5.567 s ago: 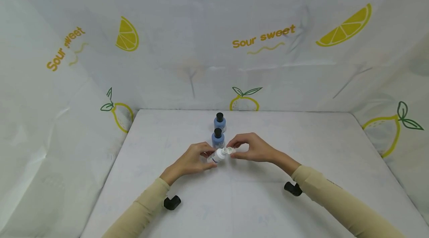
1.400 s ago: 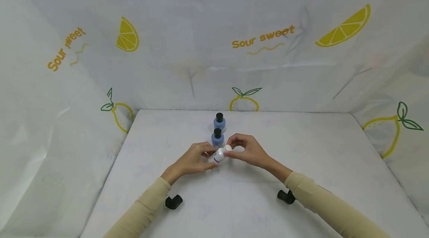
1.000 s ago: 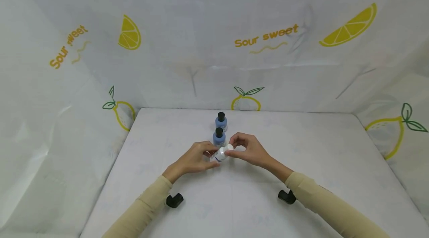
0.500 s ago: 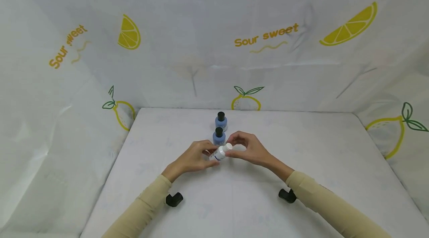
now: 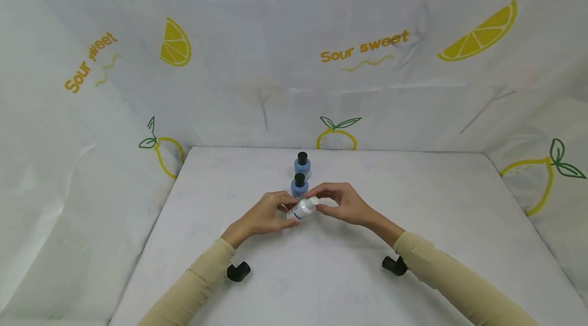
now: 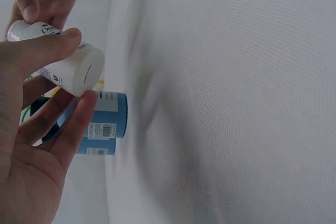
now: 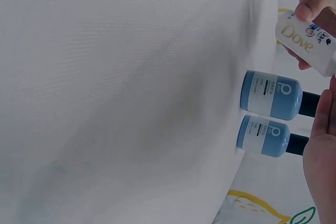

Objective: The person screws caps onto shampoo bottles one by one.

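Tilted above the table, a small white Dove bottle (image 5: 302, 209) has its white cap (image 5: 314, 201) on, pointing up and right. My left hand (image 5: 265, 215) holds the bottle's body between thumb and fingers; the left wrist view shows its base (image 6: 90, 72) toward the table. My right hand (image 5: 346, 205) has its thumb and index finger curled about the cap from the right. Just behind the bottle stand two blue bottles with black caps, the nearer bottle (image 5: 299, 186) and the farther bottle (image 5: 302, 166), both upright and untouched.
A white cloth covers the table (image 5: 317, 275). White sheeting (image 5: 257, 60) with lemon prints rises behind and at both sides. Black angled pieces, one by the left sleeve (image 5: 238, 271) and one by the right sleeve (image 5: 395, 266), show beside my forearms.
Earlier, my right hand held the cap at the bottle's mouth with its hollow inside showing; now the cap sits on the bottle. The right fingers have lately shifted around the cap.
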Demonstrator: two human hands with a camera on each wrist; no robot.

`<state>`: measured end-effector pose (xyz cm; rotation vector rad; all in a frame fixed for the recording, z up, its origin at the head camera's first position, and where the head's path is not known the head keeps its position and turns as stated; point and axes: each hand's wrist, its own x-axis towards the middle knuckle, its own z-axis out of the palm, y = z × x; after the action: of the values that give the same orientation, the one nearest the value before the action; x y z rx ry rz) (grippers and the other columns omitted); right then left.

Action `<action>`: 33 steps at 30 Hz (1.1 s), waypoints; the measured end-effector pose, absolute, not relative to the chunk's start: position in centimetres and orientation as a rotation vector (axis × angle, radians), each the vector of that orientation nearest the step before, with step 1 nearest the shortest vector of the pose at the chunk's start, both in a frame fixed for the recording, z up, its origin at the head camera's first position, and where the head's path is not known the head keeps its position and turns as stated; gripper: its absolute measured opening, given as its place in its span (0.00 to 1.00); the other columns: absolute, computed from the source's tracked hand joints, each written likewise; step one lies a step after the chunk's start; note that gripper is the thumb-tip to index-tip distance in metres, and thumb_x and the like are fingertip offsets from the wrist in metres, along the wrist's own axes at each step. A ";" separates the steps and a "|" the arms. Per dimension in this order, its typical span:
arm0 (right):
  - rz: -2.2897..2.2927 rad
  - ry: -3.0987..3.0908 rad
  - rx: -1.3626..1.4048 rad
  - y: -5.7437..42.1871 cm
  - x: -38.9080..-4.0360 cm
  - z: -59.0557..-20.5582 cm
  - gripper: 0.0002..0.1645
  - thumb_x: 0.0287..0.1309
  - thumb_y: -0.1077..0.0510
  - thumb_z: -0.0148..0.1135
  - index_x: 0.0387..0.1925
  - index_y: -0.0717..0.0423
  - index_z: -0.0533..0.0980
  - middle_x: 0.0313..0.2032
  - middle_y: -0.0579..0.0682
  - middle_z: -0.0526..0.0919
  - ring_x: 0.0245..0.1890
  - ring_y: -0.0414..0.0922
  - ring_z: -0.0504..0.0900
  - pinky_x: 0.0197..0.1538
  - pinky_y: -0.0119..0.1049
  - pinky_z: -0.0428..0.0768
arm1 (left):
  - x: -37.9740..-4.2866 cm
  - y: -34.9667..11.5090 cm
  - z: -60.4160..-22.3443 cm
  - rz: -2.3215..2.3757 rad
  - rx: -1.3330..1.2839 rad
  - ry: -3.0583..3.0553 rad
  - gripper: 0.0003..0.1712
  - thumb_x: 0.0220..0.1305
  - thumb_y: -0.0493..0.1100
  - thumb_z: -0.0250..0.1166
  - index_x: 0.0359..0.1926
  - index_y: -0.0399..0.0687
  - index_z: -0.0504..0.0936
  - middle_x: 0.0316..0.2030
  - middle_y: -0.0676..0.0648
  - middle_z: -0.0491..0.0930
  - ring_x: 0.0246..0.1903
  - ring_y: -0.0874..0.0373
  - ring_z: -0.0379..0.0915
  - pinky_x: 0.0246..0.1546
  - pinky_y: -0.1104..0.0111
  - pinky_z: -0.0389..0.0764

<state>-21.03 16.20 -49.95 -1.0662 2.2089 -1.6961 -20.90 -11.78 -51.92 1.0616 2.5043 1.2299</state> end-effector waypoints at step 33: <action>-1.643 2.470 -0.890 15.3 -20.5 -49.9 0.16 0.56 0.61 0.84 0.40 0.53 0.82 0.37 0.47 0.87 0.40 0.36 0.85 0.56 0.29 0.91 | -20.8 -11.4 -51.8 1.179 1.069 2.525 0.25 0.62 0.40 0.81 0.60 0.39 0.88 0.47 0.46 0.89 0.46 0.58 0.87 0.52 0.76 0.91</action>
<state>-20.48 15.31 -49.87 -0.8903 2.4700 -1.6425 -20.80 -11.40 -51.77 1.0695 2.5253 1.1789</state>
